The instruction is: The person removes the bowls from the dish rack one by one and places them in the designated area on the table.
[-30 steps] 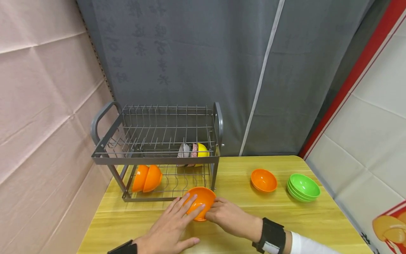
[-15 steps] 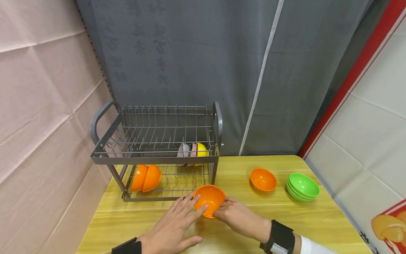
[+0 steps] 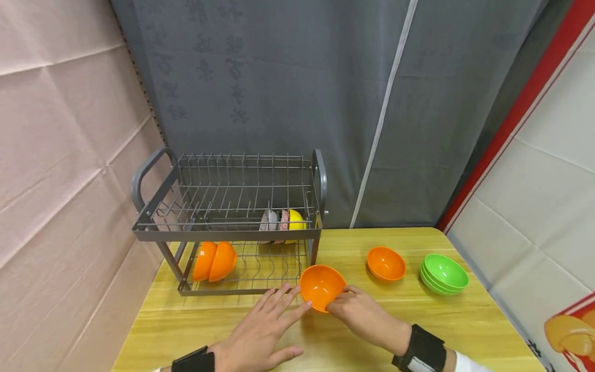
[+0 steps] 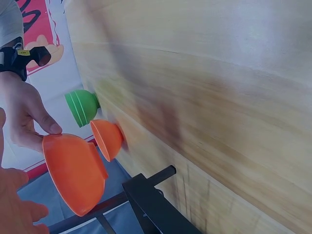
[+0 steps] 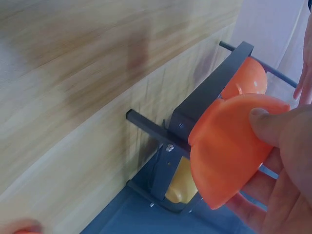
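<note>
We see the right hand [image 3: 362, 315] pinching an orange bowl [image 3: 322, 285] by its near right rim, the thumb on one face of the wall and the curled fingers on the other. The bowl is held clear of the tabletop [image 3: 465, 330], just beside the rack's front right corner, its inside turned up towards us. The left hand [image 3: 267, 325] lies palm down, fingers straight and slightly spread, thumb well out, gripping nothing; its fingertips are at the bowl's left side, and we cannot tell whether they touch it.

The rack [image 3: 228, 236] stands along the tabletop's back edge, towards the left corner. On its lower tier we find two orange bowls [image 3: 215, 262] tipped on their sides at the left end, and a yellow bowl [image 3: 296, 222] beside patterned bowls [image 3: 269, 221] at the right. Near the back right corner of the tabletop sit a lone bowl [image 3: 386, 263], also orange, and, closer to the right edge, a green stack [image 3: 442, 274].
</note>
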Available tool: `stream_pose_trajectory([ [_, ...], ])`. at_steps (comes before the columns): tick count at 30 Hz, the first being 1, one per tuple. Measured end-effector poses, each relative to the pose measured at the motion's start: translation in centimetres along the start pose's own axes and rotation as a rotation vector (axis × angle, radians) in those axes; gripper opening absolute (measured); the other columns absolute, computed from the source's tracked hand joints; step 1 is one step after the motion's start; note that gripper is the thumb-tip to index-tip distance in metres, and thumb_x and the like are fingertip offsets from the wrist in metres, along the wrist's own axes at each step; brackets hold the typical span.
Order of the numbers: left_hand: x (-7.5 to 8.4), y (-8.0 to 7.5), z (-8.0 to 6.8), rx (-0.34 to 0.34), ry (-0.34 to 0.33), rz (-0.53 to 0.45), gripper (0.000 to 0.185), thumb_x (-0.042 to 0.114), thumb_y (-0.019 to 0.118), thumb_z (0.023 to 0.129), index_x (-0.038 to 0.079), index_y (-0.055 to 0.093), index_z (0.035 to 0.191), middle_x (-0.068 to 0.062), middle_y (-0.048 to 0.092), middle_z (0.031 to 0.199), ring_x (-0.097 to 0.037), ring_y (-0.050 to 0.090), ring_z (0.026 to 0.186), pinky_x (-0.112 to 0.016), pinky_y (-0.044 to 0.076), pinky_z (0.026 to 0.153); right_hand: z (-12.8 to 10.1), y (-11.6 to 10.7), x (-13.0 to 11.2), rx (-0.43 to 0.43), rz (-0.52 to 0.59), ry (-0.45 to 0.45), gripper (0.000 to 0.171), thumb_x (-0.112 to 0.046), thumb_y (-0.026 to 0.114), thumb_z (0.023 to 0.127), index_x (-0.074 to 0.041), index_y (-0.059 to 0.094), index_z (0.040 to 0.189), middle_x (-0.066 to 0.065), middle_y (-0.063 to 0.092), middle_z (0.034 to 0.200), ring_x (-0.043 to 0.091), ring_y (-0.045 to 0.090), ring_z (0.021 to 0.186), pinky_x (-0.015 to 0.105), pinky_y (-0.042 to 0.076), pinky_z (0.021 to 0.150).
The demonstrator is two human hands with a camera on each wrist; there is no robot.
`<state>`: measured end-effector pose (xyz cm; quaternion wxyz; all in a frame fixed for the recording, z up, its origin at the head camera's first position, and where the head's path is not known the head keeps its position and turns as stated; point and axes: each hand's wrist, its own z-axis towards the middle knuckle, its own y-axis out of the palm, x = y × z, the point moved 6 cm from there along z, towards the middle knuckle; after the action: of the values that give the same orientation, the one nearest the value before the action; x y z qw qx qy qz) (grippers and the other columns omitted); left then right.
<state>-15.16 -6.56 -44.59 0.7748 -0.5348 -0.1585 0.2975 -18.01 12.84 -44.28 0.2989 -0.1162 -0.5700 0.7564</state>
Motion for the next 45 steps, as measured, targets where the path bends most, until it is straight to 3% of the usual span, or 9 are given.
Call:
stream_pose_trajectory([
  [4,0.2,0.3,0.3,-0.013,-0.005,0.001,0.075,0.069,0.039,0.099,0.028,0.029,0.16,-0.008,0.027,0.168,-0.027,0.028,0.155,-0.042,0.015,0.129,-0.5,0.0,0.8,-0.008,-0.02,0.058,0.014,-0.016,0.08,0.079,-0.023,0.07,0.087,-0.014,0.075,0.083,0.004,0.068,0.079,0.036,0.056,0.086],
  [6,0.3,0.5,0.4,-0.033,-0.011,-0.013,0.073,0.069,0.037,0.1,0.029,0.029,0.16,-0.007,0.026,0.169,-0.028,0.028,0.155,-0.048,0.03,0.123,-0.7,0.1,1.3,-0.019,-0.033,0.088,0.016,-0.014,0.081,0.077,-0.023,0.071,0.086,-0.013,0.076,0.083,0.005,0.069,0.078,0.036,0.057,0.086],
  [8,0.4,0.7,0.5,-0.052,-0.013,-0.033,0.072,0.069,0.035,0.1,0.029,0.03,0.16,-0.007,0.025,0.169,-0.028,0.028,0.155,-0.051,0.038,0.119,-0.9,0.1,1.8,-0.029,-0.045,0.119,0.018,-0.011,0.082,0.075,-0.022,0.071,0.085,-0.011,0.075,0.081,0.005,0.069,0.076,0.038,0.056,0.086],
  [19,1.1,1.2,1.1,-0.082,0.002,-0.05,0.072,0.068,0.032,0.101,0.028,0.028,0.161,-0.009,0.025,0.168,-0.029,0.027,0.155,-0.052,0.039,0.118,-2.5,0.3,4.7,-0.04,-0.11,0.267,0.021,-0.009,0.082,0.075,-0.02,0.064,0.074,-0.01,0.066,0.066,0.006,0.062,0.065,0.036,0.054,0.081],
  [30,2.3,1.5,1.7,-0.05,0.04,-0.023,0.074,0.064,0.048,0.098,0.026,0.032,0.16,-0.012,0.027,0.167,-0.031,0.032,0.153,-0.05,0.04,0.117,-3.9,0.3,6.8,-0.093,-0.15,0.381,0.025,0.003,0.076,0.077,-0.018,0.063,0.073,-0.009,0.058,0.059,0.009,0.062,0.062,0.038,0.057,0.081],
  [38,3.2,1.8,2.2,-0.089,0.075,-0.018,0.071,0.065,0.039,0.101,0.026,0.03,0.16,-0.01,0.029,0.167,-0.029,0.033,0.153,-0.05,0.041,0.116,-4.8,1.2,8.9,-0.106,-0.15,0.463,0.021,0.001,0.073,0.083,-0.014,0.062,0.074,-0.003,0.06,0.061,0.015,0.063,0.064,0.039,0.054,0.078],
  [45,3.2,1.9,2.1,-0.083,0.082,-0.001,0.072,0.067,0.036,0.101,0.026,0.03,0.16,-0.011,0.03,0.167,-0.03,0.033,0.153,-0.051,0.04,0.117,-6.1,1.8,10.9,-0.072,-0.152,0.507,0.025,0.009,0.069,0.08,-0.014,0.06,0.076,0.002,0.063,0.063,0.025,0.063,0.065,0.043,0.054,0.066],
])
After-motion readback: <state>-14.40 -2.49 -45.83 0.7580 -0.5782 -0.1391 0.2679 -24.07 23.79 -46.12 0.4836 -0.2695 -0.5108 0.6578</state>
